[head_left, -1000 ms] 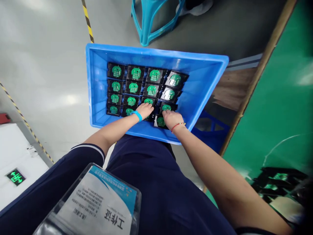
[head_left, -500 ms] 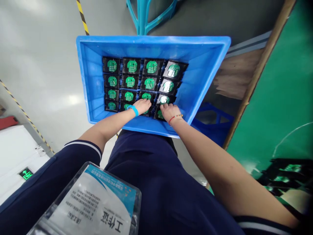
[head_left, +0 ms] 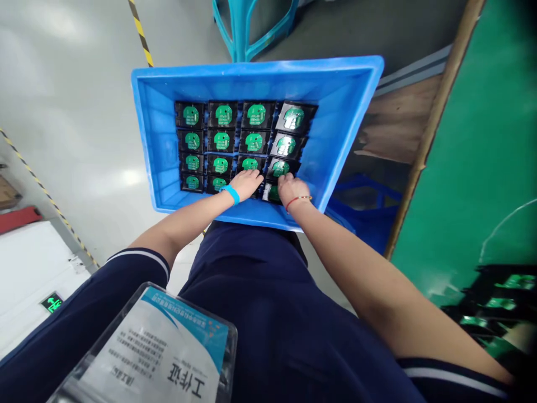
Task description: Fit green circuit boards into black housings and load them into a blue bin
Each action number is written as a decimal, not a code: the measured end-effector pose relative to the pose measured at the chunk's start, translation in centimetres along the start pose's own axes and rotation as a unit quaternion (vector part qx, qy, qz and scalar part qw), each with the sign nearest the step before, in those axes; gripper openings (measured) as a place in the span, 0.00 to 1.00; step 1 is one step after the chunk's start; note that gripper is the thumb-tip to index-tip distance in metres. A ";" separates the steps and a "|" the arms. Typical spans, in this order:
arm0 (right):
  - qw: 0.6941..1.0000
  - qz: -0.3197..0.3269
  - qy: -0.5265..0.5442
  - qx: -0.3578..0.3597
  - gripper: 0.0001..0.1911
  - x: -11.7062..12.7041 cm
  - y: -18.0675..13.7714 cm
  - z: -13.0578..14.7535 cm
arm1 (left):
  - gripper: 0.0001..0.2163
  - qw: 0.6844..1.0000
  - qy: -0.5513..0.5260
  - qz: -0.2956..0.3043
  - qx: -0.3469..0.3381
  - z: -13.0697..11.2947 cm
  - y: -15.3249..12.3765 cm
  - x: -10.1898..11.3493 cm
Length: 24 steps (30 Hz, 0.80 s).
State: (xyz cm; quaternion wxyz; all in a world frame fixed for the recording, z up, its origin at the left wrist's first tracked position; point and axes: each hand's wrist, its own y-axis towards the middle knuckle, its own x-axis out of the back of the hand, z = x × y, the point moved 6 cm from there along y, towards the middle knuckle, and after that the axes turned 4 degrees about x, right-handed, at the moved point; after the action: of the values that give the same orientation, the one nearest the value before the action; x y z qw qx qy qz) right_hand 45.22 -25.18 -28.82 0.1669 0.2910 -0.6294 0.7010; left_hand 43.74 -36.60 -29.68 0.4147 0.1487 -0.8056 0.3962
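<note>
A deep blue plastic bin (head_left: 262, 68) holds rows of black plastic housings, each with a green circuit board on it. My left hand (head_left: 247, 182), a blue band at its wrist, lies over the near end of the third column, fingers stretched out. It partly covers a housing (head_left: 250, 164) there. At the near right corner my right hand (head_left: 292, 189), with a red string bracelet, has its fingers bent around the right side of a black housing with a green board (head_left: 273, 193). That housing sits slightly tilted, and its far edge is hidden by my fingers.
A turquoise stool (head_left: 240, 33) stands beyond the bin. On the right is a green-topped table (head_left: 470, 168), with more black and green parts (head_left: 495, 302) on it. Blue plastic (head_left: 364, 198) lies below the table edge. Yellow-black tape (head_left: 140, 33) marks the floor.
My right hand has shifted slightly, and the near right housing under it now sits at a different angle. My left hand has barely moved. The whole view has shifted slightly.
</note>
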 end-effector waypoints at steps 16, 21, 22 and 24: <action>0.947 -0.192 0.256 0.020 0.18 1.3 -14.1 0.8 | 0.12 0.980 0.009 0.100 -0.174 -7.0 2.1 -1.3; 0.922 -0.246 0.299 -0.029 0.17 0.0 -16.3 -1.9 | 0.12 0.973 0.005 0.138 -0.187 -8.1 3.4 -2.1; 0.920 -0.244 0.306 -0.036 0.16 -0.3 -16.2 -2.2 | 0.12 0.972 0.006 0.150 -0.183 -8.2 3.6 -2.3; 0.917 -0.240 0.315 -0.044 0.16 -0.8 -15.9 -2.5 | 0.13 0.970 0.013 0.173 -0.168 -8.3 3.9 -2.6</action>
State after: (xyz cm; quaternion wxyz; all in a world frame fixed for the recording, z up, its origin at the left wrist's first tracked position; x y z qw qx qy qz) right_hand 54.86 -20.24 -16.90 0.5326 0.1897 -0.4858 0.6666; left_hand 47.66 -28.01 -30.85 0.3691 -0.0704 -0.8688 0.3225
